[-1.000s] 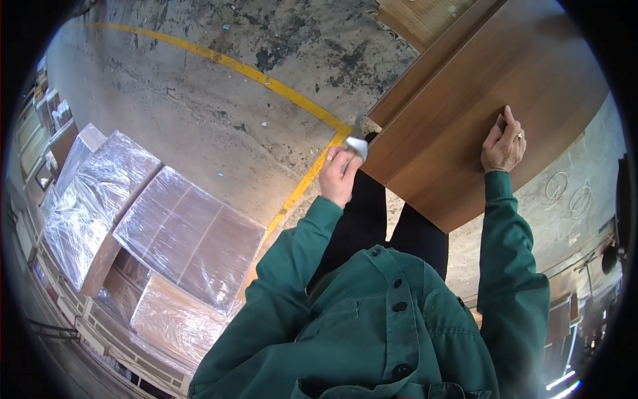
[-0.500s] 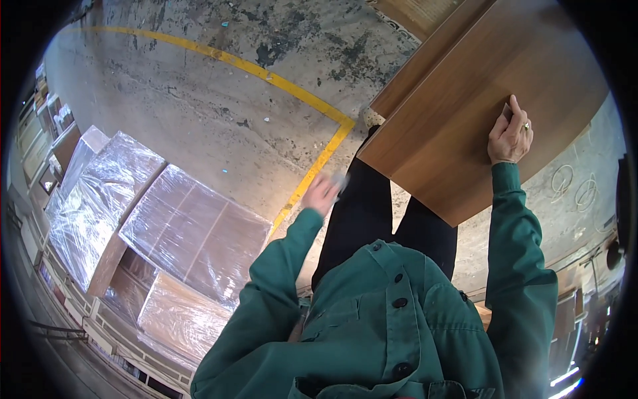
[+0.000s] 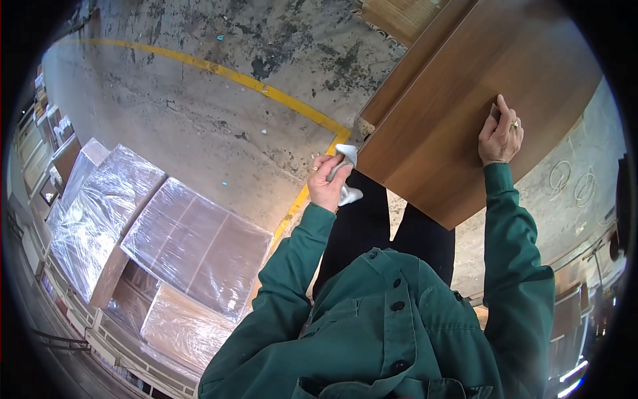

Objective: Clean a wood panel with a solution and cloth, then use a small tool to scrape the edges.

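A crumpled white cloth (image 3: 349, 193) is gripped in my left hand (image 3: 325, 181), its ends sticking out above and below the fingers. This hand is in front of my left thigh, beside the near left corner of a wide brown wood-grain panel (image 3: 425, 153). Over the panel's face lies my right hand (image 3: 502, 136), index finger pointing away from me. Between its thumb and index finger shows a small flat brownish piece (image 3: 495, 113), too small to name. The other fingers are curled under and partly hidden.
Another brown board (image 3: 405, 73) lies along the panel's far left side, with cardboard (image 3: 402, 20) beyond. Boxes in clear plastic wrap (image 3: 193, 233) stand at the left. A yellow line (image 3: 286, 100) crosses the stained concrete floor. Loops of pale strap (image 3: 571, 179) lie at the right.
My left hand, blurred before, has moved slightly up and right toward the panel corner, and the cloth in it now shows clearly. My right hand keeps its place on the panel; the view has shifted slightly.
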Available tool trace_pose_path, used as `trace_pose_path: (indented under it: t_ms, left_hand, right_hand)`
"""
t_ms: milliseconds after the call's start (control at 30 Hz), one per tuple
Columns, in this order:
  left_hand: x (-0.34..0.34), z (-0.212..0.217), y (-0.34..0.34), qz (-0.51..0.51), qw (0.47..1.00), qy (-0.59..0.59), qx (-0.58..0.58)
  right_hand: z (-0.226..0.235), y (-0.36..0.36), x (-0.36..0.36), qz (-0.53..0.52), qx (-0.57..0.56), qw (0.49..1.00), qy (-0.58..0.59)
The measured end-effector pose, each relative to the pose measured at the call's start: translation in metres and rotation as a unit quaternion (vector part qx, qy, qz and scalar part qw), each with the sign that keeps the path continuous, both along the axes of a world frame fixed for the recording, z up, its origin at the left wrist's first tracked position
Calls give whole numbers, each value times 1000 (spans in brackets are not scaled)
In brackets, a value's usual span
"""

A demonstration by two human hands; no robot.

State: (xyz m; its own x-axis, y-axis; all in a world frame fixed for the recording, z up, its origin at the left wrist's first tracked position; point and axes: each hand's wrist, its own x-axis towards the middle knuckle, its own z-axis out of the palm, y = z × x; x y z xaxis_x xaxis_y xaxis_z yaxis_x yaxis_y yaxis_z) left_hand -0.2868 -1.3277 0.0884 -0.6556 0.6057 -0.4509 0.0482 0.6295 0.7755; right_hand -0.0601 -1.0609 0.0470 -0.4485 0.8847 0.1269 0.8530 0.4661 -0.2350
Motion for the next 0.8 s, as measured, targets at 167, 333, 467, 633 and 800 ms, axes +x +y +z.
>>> trace_pose_path:
  t_ms: [167,333,467,633,800]
  left_hand:
    - [15,-18,0,57,998,-32,5]
    - [52,-29,3,220,975,3,-4]
    - [25,-56,22,426,850,-309,35]
    - [11,-52,-19,451,810,-365,85]
    - [59,-17,-14,415,866,-271,58]
  right_hand:
    - [-2,3,-4,-3,3,1000,9]
    - [4,2,-1,-12,-4,1000,-8]
    - [-1,-3,-2,-7,1,1000,-4]
    - [0,0,-1,11,-3,1000,19]
    - [0,0,3,-1,-3,1000,3]
